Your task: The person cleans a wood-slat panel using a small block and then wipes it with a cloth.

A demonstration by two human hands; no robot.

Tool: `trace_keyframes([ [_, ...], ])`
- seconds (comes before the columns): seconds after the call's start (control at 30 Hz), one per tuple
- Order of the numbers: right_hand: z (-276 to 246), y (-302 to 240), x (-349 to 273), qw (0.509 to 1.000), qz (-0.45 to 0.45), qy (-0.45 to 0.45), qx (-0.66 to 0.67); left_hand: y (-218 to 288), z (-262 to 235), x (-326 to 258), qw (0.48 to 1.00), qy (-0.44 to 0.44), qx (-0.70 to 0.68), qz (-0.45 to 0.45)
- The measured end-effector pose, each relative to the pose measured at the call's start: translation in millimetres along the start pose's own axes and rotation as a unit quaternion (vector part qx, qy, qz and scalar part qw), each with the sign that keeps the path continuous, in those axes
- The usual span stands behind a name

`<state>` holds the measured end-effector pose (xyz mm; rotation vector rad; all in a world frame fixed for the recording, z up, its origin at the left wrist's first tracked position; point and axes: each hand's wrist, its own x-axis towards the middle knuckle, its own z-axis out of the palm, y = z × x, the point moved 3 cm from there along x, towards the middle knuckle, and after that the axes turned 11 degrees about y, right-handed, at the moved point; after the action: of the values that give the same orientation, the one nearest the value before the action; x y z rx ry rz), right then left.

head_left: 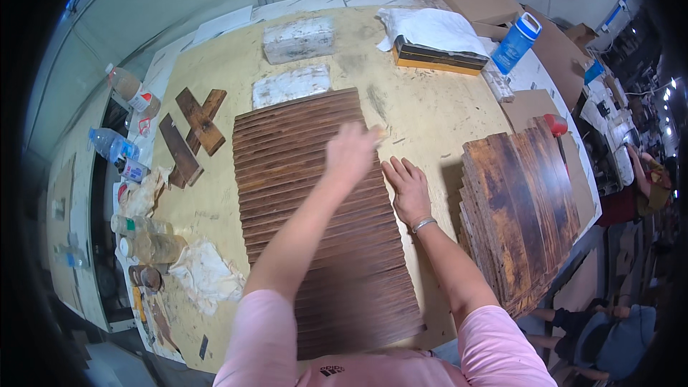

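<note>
A long row of dark brown wooden strips (pixel 308 193), packed side by side, lies in front of me on the worktable. My left hand (pixel 348 152) is over the strips near their far right edge, slightly smeared by motion. Its fingers are closed round a small pale thing (pixel 380 132), too blurred to name. Along the right edge of the row, my right hand (pixel 408 190) rests with fingers stretched out, its side close to the strips' ends. A metal bracelet (pixel 423 224) circles that wrist.
Stacked brown boards (pixel 519 215) stand on the right, and loose wooden pieces (pixel 202 123) lie on the left. Bottles (pixel 154 245) and stained cloths (pixel 204 276) line the left edge. White wrapped blocks (pixel 298 39), a boxed white bundle (pixel 437 43) and a blue bottle (pixel 516 43) stand far off.
</note>
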<state>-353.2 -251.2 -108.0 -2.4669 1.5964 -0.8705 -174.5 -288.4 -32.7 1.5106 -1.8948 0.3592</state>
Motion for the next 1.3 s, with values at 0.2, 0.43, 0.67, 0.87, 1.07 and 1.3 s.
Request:
trace_keyframes([
  [0.2,5.6,-0.1,-1.5,0.998,-0.045,-0.002,-0.046,-53.7,-64.6,-20.9,0.997,0.016,0.044,-0.066],
  [0.43,-0.5,-2.7,4.4,0.999,-0.036,-0.015,-0.027,-4.1,-17.9,-0.8,1.000,-0.002,0.005,-0.025],
  [0.67,-4.4,-5.3,3.9,0.998,-0.035,-0.011,-0.056,-154.3,-133.5,-97.6,0.982,0.026,0.126,-0.139],
  [0.87,-4.4,-4.5,2.5,0.998,-0.030,-0.015,-0.060,-167.2,-152.8,-79.7,0.964,0.131,0.121,-0.196],
  [1.07,-0.9,-4.8,6.3,0.999,-0.028,-0.005,-0.013,-56.0,-24.1,-6.2,0.998,0.023,0.031,-0.049],
  [1.3,-5.1,-3.3,4.9,1.000,-0.012,-0.003,-0.027,-163.5,-104.2,-77.3,0.979,0.061,0.116,-0.153],
])
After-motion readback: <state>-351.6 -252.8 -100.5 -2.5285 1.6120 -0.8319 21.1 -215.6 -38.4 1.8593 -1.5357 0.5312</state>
